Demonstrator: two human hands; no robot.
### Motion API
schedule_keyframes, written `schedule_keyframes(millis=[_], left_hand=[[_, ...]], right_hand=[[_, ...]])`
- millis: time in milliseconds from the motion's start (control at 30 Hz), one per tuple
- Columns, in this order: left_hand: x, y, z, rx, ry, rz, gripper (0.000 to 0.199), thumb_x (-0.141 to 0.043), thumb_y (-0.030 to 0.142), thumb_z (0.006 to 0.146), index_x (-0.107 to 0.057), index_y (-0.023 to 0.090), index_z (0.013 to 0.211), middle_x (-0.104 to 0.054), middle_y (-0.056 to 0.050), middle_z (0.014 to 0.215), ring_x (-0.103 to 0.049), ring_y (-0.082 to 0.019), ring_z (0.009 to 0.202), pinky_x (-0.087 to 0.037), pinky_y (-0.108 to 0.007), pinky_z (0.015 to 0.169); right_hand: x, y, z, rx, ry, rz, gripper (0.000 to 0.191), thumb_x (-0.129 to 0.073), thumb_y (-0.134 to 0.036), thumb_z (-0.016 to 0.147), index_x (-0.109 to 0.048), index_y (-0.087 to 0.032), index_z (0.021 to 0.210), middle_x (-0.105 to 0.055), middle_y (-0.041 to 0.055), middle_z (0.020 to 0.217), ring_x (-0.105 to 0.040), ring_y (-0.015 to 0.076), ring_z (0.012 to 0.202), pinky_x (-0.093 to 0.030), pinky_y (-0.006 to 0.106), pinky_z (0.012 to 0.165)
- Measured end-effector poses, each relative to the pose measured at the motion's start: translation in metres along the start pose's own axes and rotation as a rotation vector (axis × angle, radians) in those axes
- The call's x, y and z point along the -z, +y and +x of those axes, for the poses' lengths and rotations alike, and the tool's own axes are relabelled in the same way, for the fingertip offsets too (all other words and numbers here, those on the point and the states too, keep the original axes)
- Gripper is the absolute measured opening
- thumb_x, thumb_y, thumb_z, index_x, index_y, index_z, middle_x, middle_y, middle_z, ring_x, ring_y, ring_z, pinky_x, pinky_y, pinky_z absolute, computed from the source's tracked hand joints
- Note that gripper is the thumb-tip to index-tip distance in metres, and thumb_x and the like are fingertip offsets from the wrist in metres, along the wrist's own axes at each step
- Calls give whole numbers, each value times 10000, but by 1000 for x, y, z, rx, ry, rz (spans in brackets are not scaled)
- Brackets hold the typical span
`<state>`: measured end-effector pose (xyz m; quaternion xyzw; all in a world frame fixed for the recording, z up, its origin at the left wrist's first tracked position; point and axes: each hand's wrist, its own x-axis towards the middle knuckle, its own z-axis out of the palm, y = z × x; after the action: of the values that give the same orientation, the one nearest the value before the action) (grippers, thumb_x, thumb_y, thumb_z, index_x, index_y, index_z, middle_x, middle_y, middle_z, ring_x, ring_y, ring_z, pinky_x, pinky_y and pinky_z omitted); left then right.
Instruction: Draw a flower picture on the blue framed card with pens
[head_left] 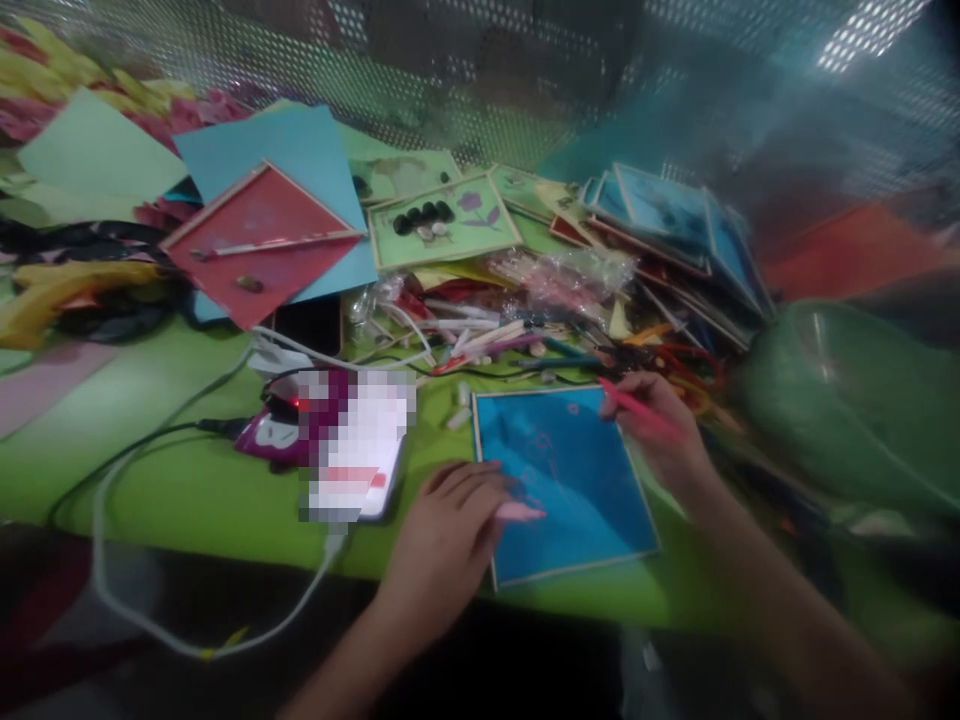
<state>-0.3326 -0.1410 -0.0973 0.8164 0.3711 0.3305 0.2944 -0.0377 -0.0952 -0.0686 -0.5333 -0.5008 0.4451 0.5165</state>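
My right hand point(664, 430) is closed around a bright pink marker point(649, 412), over the upper right corner of a blue board point(577, 500). The board has a pale raised edge and lies on the green table; faint pink outlines are drawn on its upper part. At the board's left edge rests my left hand point(454, 515), its fingers curled over a small pale pink piece point(519, 512) that looks like the marker's cap. Its far end is blurred. A lit phone point(386, 485) lies just left of this hand, its screen pixelated.
White cable point(105, 560) loops from the phone over the table's front edge. A purple device point(277, 435) sits beside the phone. Behind are pens point(487, 340), a red board point(262, 270), a green board with black stones point(450, 225) and stacked blue boards point(667, 215). A green balloon point(847, 400) stands right.
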Motion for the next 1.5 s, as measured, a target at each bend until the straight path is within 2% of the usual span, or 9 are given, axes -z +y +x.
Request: schedule_keyframes(millis=[133, 267, 367, 567, 933, 1167, 1500], left_hand=[[1, 0, 1, 7, 2, -3, 288, -565, 68, 1001, -704, 303, 1093, -802, 36, 1193, -720, -229, 1195, -473, -456, 1043], [2, 1, 1, 4, 19, -22, 292, -567, 64, 990, -703, 306, 1081, -803, 31, 1190, -715, -216, 1196, -461, -429, 1046], [2, 0, 0, 14, -3, -23, 301, -571, 56, 973, -698, 310, 1071, -802, 32, 1196, -706, -216, 1217, -440, -422, 1061], [2, -2, -1, 17, -12, -30, 313, -545, 48, 956, -683, 307, 1065, -791, 31, 1238, -683, -211, 1255, -425, -418, 1091], [8, 0, 1, 16, -56, 19, 333, -544, 22, 928, -640, 298, 1088, -799, 30, 1232, -705, -222, 1239, -455, -453, 1065], [7, 1, 2, 2, -51, 40, 319, -538, 28, 932, -635, 296, 1077, -808, 23, 1200, -725, -231, 1212, -499, -477, 1037], [9, 0, 1, 11, -56, 56, 276, -551, 57, 932, -665, 274, 1059, -814, -17, 1188, -738, -257, 1193, -532, -498, 1035]], right_hand=[[6, 15, 1, -61, 35, 21, 186, -730, -411, 848, -665, -251, 917, -699, 1, 728, -651, 185, 692, -513, 308, 652], [12, 25, 2, -68, 66, -114, 157, -731, -383, 875, -733, -226, 874, -691, 7, 740, -630, 164, 684, -485, 278, 616], [12, 26, 1, -47, 117, -193, 130, -765, -349, 869, -728, -225, 883, -693, -1, 758, -631, 154, 672, -490, 266, 600], [7, 22, -1, -10, 146, -250, 139, -758, -308, 869, -666, -226, 804, -675, -10, 697, -595, 138, 583, -474, 255, 537], [7, 20, -2, 3, 127, -405, 129, -735, -299, 896, -671, -230, 807, -691, 3, 715, -622, 160, 626, -482, 275, 579], [2, 16, -1, 30, 145, -410, 112, -727, -286, 881, -666, -236, 800, -684, -4, 700, -626, 166, 626, -490, 290, 580], [1, 15, -2, 1, 150, -426, 219, -766, -425, 888, -671, -248, 800, -693, 23, 714, -662, 202, 658, -506, 325, 595]])
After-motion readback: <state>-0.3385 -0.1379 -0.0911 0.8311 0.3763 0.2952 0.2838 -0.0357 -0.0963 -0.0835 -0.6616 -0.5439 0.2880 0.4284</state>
